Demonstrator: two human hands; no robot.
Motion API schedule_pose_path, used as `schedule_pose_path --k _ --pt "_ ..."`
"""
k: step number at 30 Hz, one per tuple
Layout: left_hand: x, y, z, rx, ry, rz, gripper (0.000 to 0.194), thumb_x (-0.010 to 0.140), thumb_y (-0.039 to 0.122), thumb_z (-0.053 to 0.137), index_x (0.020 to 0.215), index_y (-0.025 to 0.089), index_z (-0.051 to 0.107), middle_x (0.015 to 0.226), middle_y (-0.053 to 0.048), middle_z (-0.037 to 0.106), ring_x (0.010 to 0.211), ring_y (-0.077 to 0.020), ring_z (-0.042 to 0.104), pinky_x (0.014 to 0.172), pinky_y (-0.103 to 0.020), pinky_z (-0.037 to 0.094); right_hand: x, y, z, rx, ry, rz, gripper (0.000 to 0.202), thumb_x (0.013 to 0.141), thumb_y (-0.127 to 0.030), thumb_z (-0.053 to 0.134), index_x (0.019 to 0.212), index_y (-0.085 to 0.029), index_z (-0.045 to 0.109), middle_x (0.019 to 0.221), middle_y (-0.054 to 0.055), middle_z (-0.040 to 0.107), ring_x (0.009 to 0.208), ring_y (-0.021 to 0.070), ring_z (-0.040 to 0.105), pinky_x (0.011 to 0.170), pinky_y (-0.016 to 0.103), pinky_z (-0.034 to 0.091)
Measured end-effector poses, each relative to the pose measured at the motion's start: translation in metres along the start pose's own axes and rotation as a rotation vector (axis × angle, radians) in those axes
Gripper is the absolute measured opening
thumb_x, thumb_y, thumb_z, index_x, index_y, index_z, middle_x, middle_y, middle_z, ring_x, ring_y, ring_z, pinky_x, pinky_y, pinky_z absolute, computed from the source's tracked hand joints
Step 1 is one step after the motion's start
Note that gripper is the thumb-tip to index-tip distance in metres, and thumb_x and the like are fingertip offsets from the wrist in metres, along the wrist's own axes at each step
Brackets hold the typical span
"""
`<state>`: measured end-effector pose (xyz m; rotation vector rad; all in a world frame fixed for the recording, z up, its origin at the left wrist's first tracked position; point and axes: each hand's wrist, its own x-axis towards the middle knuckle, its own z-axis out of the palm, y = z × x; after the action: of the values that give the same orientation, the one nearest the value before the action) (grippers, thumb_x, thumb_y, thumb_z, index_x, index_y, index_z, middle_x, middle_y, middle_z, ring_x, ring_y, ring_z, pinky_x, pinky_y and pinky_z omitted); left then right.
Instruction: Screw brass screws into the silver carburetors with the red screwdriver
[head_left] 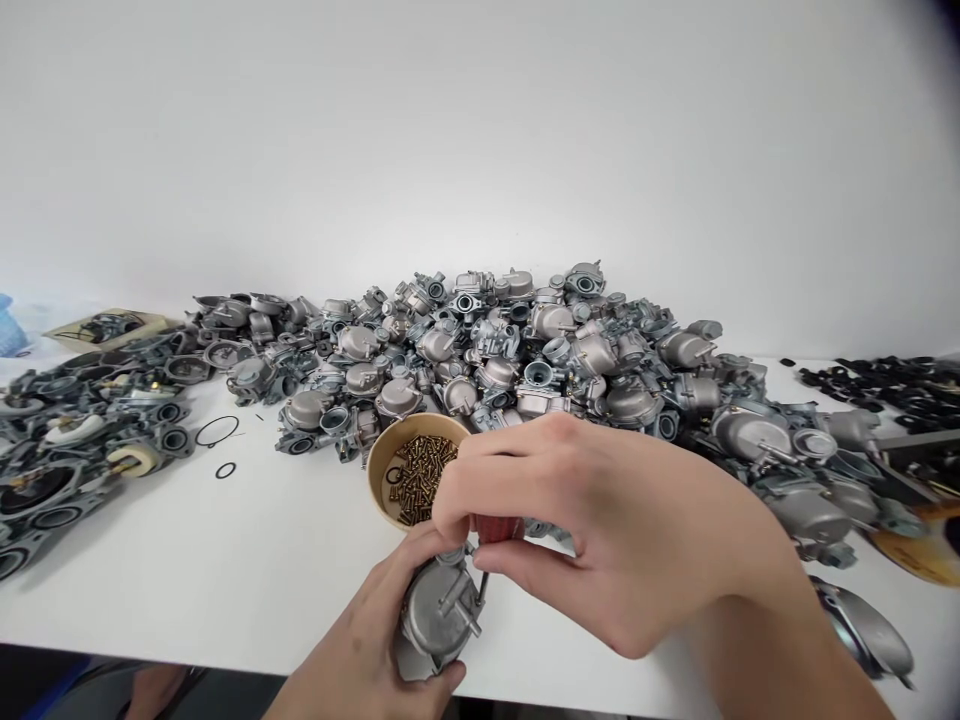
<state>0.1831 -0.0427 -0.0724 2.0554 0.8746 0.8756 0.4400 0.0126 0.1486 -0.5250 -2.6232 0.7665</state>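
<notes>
Near the table's front edge, my left hand (375, 640) is wrapped round a grey metal carburetor (441, 612), its round bowl facing up. My right hand (577, 520) grips the red handle of a screwdriver (496, 527) from above. The screwdriver's shaft points down at the right rim of the carburetor; its tip is too small to make out there. Just behind my hands, a yellowish bowl (381, 480) holds many small brass-coloured screws (424, 475), partly covered by my right hand.
A large heap of carburetors (495, 370) lies along the wall. Open carburetor bodies (52, 470) are piled at left, near a black O-ring (226, 470). Black rubber parts (877, 390) lie at right back. A loose metal part (862, 630) is at right front.
</notes>
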Motion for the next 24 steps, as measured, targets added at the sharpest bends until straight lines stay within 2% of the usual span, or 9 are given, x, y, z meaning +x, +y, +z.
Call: schedule_pose_path --k 4,10,14,19,24 --pt "-0.0003 -0.0003 0.0001 -0.007 -0.001 -0.003 0.108 0.074 0.015 0.077 0.167 0.043 0.031 0.169 -0.008 0.051 0.154 -0.0461 0.053 0.122 -0.062 0.052 -0.0009 -0.0014 -0.0005 -0.010 0.009 0.012 0.017 0.088 -0.005 0.055 0.097 -0.019 0.061 0.087 0.000 0.068 0.072 0.0115 0.053 0.063 0.026 0.038" --pt "-0.0014 -0.0032 0.0010 -0.020 -0.021 -0.015 0.111 0.074 0.014 0.077 0.169 0.042 0.028 0.173 -0.010 0.046 0.157 -0.0484 0.047 0.124 -0.066 0.049 -0.0056 -0.0055 0.0038 -0.036 0.111 0.027 0.019 0.091 -0.003 0.054 0.097 -0.018 0.063 0.087 0.000 0.071 0.072 0.0121 0.054 0.064 0.027 0.038" --pt "-0.0014 -0.0036 0.0005 -0.029 -0.022 -0.023 0.110 0.073 0.013 0.076 0.168 0.041 0.029 0.170 -0.011 0.048 0.156 -0.0478 0.049 0.123 -0.066 0.048 -0.0058 -0.0052 0.0033 -0.030 0.106 0.022 0.020 0.090 -0.002 0.054 0.098 -0.018 0.064 0.090 0.001 0.072 0.074 0.0122 0.057 0.065 0.027 0.039" --pt "-0.0022 -0.0033 0.0008 -0.019 -0.008 0.001 0.107 0.074 0.013 0.080 0.168 0.037 0.032 0.169 -0.014 0.050 0.153 -0.0477 0.052 0.123 -0.062 0.050 -0.0048 -0.0050 -0.0002 -0.031 0.086 0.002 0.019 0.090 -0.002 0.055 0.097 -0.019 0.062 0.087 0.000 0.071 0.073 0.0125 0.056 0.064 0.027 0.040" --pt "-0.0035 -0.0050 0.0006 -0.026 -0.014 -0.009 0.108 0.074 0.014 0.079 0.168 0.039 0.031 0.170 -0.012 0.049 0.154 -0.0468 0.052 0.123 -0.061 0.050 -0.0055 -0.0061 0.0004 -0.026 0.102 0.000 0.019 0.091 -0.002 0.055 0.097 -0.018 0.063 0.085 0.000 0.068 0.072 0.0116 0.054 0.064 0.026 0.041"
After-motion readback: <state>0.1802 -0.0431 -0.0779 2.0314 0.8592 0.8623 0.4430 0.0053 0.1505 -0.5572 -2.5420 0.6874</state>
